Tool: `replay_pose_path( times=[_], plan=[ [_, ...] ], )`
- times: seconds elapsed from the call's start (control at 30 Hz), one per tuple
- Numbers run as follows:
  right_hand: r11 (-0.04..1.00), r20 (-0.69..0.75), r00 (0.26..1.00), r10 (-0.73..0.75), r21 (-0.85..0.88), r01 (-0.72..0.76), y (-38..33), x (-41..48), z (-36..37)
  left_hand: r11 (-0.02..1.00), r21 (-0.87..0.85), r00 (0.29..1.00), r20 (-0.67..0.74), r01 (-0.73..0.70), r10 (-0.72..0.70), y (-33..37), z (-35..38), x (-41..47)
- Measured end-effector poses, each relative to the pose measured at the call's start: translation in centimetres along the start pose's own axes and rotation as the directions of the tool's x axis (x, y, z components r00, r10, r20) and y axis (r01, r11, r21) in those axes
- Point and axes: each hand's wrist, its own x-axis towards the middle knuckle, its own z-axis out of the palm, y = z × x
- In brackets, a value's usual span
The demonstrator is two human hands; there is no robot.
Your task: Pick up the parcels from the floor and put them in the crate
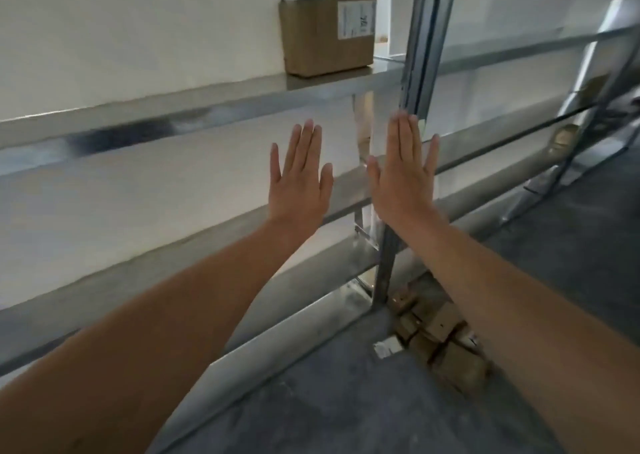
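My left hand [300, 173] and my right hand [403, 169] are stretched out side by side in front of me, backs up, fingers straight and apart, holding nothing. Several brown cardboard parcels [440, 343] lie in a heap on the grey floor at the foot of a metal shelf post, partly hidden under my right forearm. One brown parcel with a white label [325, 33] stands upright on an upper shelf, far above both hands. No crate is in view.
A metal shelving unit [207, 107] with several long shelves runs along the white wall on the left. Its upright post [415, 73] stands just behind my right hand. Grey concrete floor [346, 412] spreads below and to the right.
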Motion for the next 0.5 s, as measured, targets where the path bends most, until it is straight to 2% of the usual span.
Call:
replay_pose_path(
  times=[0.23, 0.5],
  plan=[
    [0.961, 0.073, 0.969, 0.236, -0.164, -0.222, 12.5, -5.4, 0.6, 0.969, -0.159, 0.971, 0.120, -0.189, 0.209, 10.5, 7.6, 1.1],
    [0.881, 0.147, 0.888, 0.435, -0.270, -0.387, 20.0, -9.5, 4.2, 0.901, -0.309, 0.904, 0.203, -0.305, 0.376, 16.6, 17.8, 2.0]
  ],
)
